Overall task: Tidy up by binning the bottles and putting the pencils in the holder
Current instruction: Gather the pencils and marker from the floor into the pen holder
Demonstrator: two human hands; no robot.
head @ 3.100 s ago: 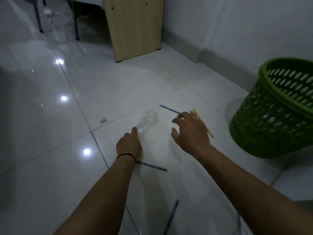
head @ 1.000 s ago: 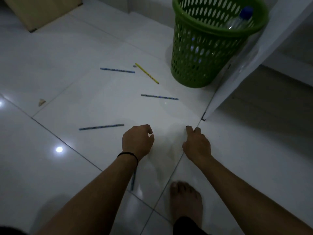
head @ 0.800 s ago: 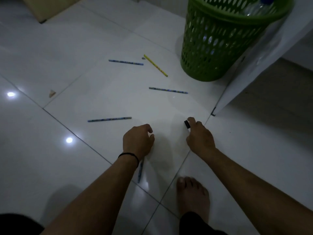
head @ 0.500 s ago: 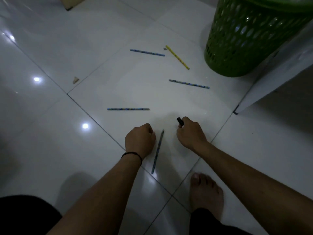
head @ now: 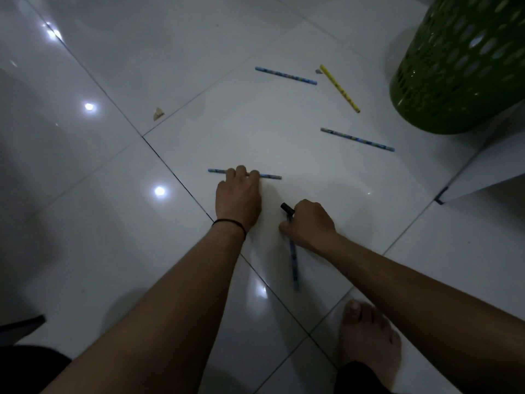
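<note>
Several pencils lie on the white tiled floor. My left hand (head: 238, 194) reaches forward and its curled fingers close over the middle of a blue pencil (head: 270, 176). My right hand (head: 309, 226) grips another blue pencil (head: 293, 263), which slants down towards me, together with a small black object (head: 286, 207) that sticks out above the fist. Further off lie a blue pencil (head: 285, 75), a yellow pencil (head: 339, 88) and one more blue pencil (head: 357, 139). The green perforated bin (head: 454, 66) stands at the upper right. No bottle or pencil holder shows.
A white furniture panel (head: 483, 172) meets the floor just below the bin. A small paper scrap (head: 158, 113) lies on the left tile and a tiny grey bit (head: 318, 71) by the yellow pencil. My bare foot (head: 369, 334) is at the lower right.
My left hand moved forward from beside the near pencil onto the farther blue pencil. My right hand took up the near pencil while holding the black object. The view tilted down.
</note>
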